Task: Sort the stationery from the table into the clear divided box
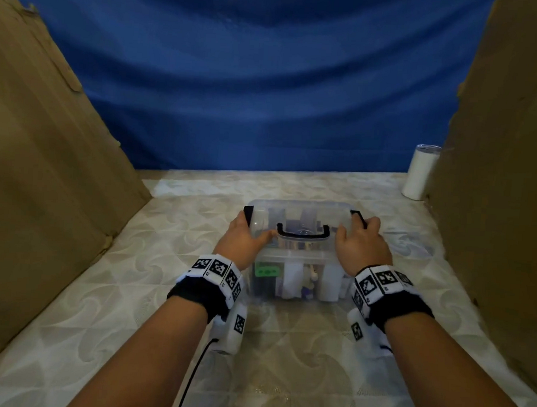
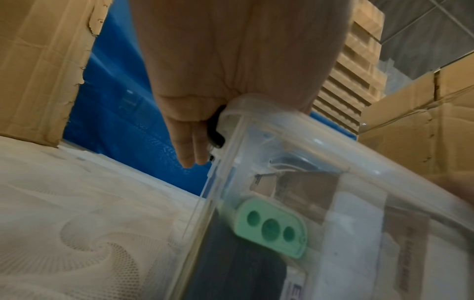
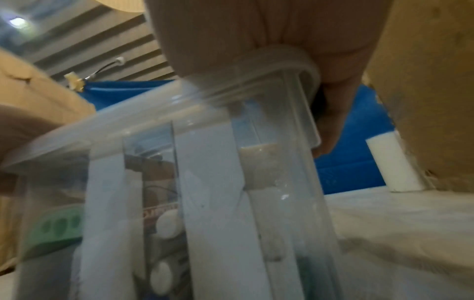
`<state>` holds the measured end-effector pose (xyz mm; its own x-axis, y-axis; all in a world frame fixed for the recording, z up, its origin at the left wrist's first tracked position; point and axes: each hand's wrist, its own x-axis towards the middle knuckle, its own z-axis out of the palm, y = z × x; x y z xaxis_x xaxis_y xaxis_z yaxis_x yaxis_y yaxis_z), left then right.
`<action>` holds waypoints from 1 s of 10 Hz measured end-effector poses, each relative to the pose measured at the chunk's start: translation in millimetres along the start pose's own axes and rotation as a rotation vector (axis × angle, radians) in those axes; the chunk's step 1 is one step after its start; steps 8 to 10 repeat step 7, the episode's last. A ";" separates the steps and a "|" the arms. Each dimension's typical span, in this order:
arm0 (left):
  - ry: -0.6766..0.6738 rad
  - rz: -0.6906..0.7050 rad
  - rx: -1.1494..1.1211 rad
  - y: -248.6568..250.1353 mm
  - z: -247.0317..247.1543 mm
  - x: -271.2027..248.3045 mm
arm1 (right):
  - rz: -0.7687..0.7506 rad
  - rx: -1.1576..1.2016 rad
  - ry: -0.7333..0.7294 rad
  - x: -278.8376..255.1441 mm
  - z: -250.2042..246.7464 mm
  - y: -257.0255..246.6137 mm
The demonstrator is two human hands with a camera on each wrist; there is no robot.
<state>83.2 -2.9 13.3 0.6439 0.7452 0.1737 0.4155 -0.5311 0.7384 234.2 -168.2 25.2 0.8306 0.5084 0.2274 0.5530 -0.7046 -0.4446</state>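
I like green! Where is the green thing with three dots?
The green thing is inside the clear box, against its near wall at the left end, just below the left hand.

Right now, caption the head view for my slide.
Left hand and right hand rest on the lidded clear divided box, fingers at its black side latches.

Storeroom-like — stacked cardboard boxes (image 2: pixel 415 132), blue tarp (image 1: pixel 267 93)
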 end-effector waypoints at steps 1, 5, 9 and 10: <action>0.003 0.020 -0.021 -2.8 -0.1 -1.6 | 0.004 0.010 -0.016 -2.0 -1.2 1.9; 0.012 0.114 0.562 20.9 -35.5 -53.7 | -0.031 0.084 -0.122 -19.6 -8.3 14.6; -0.148 0.093 0.128 -4.9 -89.2 -150.6 | -0.196 0.068 -0.213 -100.7 -41.9 21.1; -0.148 0.093 0.128 -4.9 -89.2 -150.6 | -0.196 0.068 -0.213 -100.7 -41.9 21.1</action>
